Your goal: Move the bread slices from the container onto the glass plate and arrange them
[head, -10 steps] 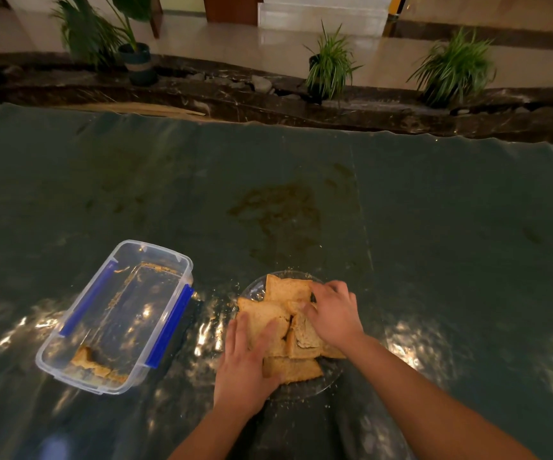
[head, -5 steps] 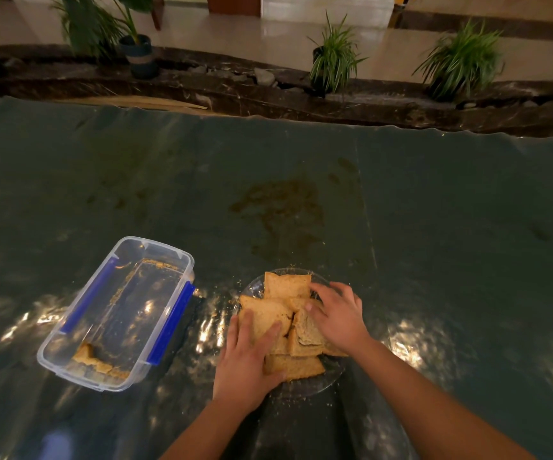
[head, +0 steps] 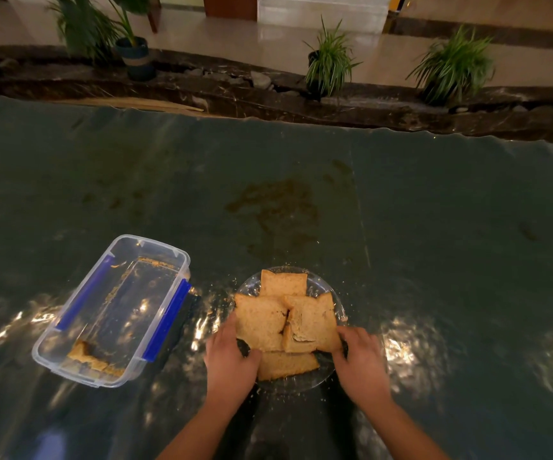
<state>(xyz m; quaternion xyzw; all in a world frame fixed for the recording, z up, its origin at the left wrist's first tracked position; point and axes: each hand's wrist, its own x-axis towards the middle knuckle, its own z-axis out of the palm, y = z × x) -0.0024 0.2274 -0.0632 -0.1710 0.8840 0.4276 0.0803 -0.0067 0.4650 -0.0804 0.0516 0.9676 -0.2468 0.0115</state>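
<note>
Several toasted bread slices [head: 262,323] lie overlapping on the round glass plate [head: 322,284] near the table's front middle. My left hand [head: 228,365] curls on the plate's near left rim, fingertips against the left slice. My right hand [head: 361,363] curls on the near right rim, touching the right slice [head: 315,322]. To the left stands the clear plastic container [head: 152,244] with blue clips, lid off. A broken bread piece [head: 84,355] and crumbs lie at its near end.
A dark green shiny cloth [head: 434,244] covers the table, with a brown stain [head: 278,207] beyond the plate and crumbs scattered around it. Past the table's far edge runs a dark stone ledge [head: 384,107] with potted plants [head: 330,61].
Both hands have slid off the top of the slices to the plate's near sides. The slices now lie uncovered, and the right one has shifted.
</note>
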